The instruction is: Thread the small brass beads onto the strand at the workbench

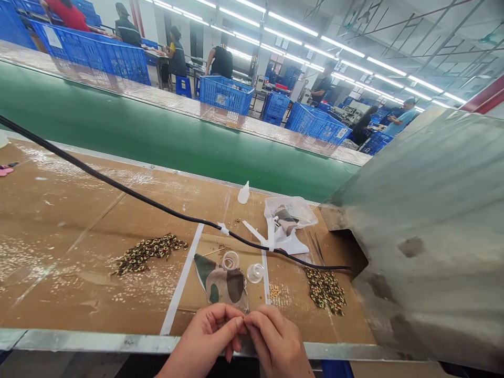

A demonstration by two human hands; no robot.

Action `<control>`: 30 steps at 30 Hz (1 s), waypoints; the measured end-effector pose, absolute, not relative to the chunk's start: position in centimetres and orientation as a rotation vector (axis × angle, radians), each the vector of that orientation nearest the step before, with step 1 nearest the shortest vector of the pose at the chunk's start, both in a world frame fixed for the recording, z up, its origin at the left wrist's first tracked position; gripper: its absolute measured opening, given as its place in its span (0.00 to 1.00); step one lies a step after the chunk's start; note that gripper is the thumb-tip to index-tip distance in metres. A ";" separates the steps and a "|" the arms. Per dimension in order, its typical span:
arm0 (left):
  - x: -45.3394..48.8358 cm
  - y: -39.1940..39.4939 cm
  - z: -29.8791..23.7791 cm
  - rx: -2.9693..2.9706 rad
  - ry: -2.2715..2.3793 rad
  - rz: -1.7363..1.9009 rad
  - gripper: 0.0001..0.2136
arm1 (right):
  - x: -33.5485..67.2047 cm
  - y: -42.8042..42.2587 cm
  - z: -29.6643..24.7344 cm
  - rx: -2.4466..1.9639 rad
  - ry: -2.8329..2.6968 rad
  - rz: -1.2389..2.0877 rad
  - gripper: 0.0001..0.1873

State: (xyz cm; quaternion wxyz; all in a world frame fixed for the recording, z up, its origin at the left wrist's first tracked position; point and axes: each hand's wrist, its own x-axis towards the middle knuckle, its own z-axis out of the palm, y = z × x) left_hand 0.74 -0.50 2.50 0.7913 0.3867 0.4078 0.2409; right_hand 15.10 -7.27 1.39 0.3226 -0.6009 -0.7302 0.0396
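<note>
Long ceiling strip lights (299, 29) glare over a green conveyor belt (157, 136) and blue crates (224, 94)

2 hands in shot, right at the near edge, and both are bare: the left hand (207, 341) on the left, the right hand (277, 344) just to its right. They're uncovered from fingertips to wrists, and on the left side the wrist and a stretch of forearm run bare down to the near edge of the view. The fingers are slim with rounded knuckles, and the nails look short and plain where they show.
</note>
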 end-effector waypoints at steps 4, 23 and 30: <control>0.7 -0.5 2.5 0.840 0.887 0.529 0.15 | 15.0 -7.1 1.8 -1.571 -1.938 0.125 0.09; 0.6 -0.7 1.9 0.848 0.845 0.578 0.19 | 14.3 -7.0 1.1 -1.606 -1.793 0.214 0.08; 0.5 -0.7 1.9 0.801 0.833 0.596 0.17 | 13.9 -7.1 0.7 -1.625 -1.682 0.264 0.09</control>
